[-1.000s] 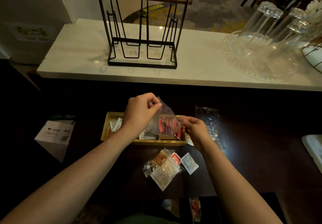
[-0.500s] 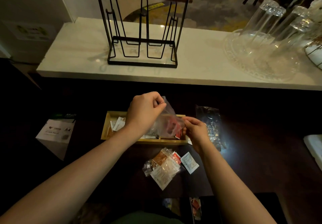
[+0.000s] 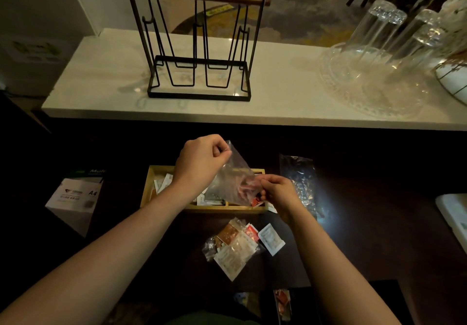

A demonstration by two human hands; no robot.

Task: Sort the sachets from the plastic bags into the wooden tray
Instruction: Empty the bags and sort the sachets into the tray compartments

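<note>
- At frame centre I see the left hand point(image 3: 201, 163) pinching the top corner of a clear plastic bag point(image 3: 233, 180), held above the wooden tray point(image 3: 149, 188).
- The right hand point(image 3: 276, 192) grips the bag's lower edge; red sachets point(image 3: 246, 185) show inside.
- More sachets point(image 3: 236, 246) lie piled on the dark table point(image 3: 366, 236), just below the tray.

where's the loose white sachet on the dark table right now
In the head view, the white sachet lies centre-right on the dark table, just right of the sachet pile, nearer the person than the wooden tray.
</note>
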